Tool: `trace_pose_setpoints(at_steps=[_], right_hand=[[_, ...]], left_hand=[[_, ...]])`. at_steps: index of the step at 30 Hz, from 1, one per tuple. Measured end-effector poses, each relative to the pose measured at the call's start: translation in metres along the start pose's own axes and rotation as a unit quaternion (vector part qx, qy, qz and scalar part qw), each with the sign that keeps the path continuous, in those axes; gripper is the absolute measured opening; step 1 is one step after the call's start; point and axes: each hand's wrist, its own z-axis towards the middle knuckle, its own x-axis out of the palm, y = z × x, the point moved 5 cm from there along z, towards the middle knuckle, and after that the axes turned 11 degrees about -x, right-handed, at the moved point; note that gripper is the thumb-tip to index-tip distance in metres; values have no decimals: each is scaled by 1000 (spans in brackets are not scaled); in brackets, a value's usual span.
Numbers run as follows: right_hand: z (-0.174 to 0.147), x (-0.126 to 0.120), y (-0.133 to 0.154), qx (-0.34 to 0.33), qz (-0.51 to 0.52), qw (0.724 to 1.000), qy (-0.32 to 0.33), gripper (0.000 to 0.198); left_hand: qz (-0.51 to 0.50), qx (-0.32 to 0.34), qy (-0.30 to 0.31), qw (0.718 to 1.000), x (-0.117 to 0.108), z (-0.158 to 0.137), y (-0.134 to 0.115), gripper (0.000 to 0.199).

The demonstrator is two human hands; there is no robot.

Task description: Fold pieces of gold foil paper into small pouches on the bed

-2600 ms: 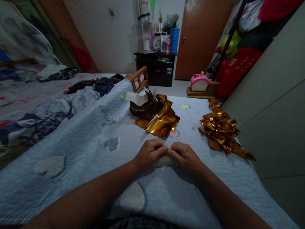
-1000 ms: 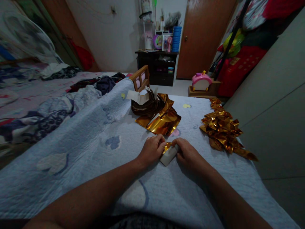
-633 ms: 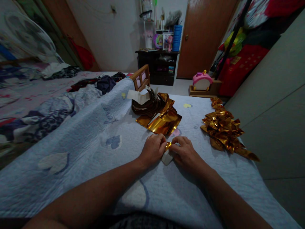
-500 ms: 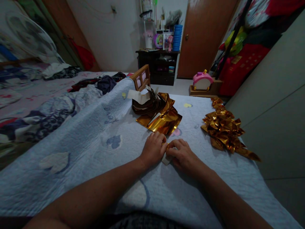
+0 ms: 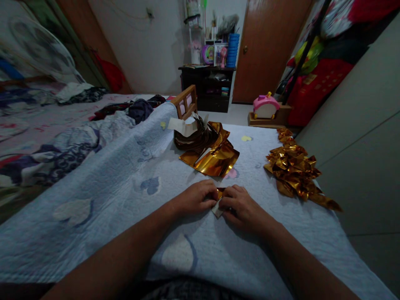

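Between my hands, low over the light blue quilt (image 5: pixel 200 250), is a small folded sheet of gold foil paper (image 5: pixel 218 209), its pale backing showing at the near corner and gold at the far edge. My left hand (image 5: pixel 200 198) pinches its left side with curled fingers. On the other side, my right hand (image 5: pixel 240 206) grips it with thumb and fingers closed. Much of the sheet is hidden by the fingers. Just beyond lies a loose stack of gold foil sheets (image 5: pixel 215 160), some curled with pale backs up.
A heap of folded gold foil pieces (image 5: pixel 292 168) lies at the quilt's right side. A wooden bed rail (image 5: pixel 186 102) stands behind the stack. Rumpled clothes (image 5: pixel 140 110) lie to the left. Beyond the bed are a pink toy case (image 5: pixel 265 107) and a dark cabinet (image 5: pixel 204 87).
My left hand has shifted slightly left and toward me, its fingers now curled at the sheet's edge. More gold shows between the hands. My right hand has barely moved.
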Motion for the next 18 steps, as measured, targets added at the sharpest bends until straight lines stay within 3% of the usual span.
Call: trace_pose_setpoints(at_steps=[9,18], right_hand=[[-1,6,-4,12,27,999,-25,14],[1,9,-7,63,47,996,-33,18]], left_hand=[[11,2,43,999,1,-2,-3,4],[12,11,45,999,3,-2,1,0]])
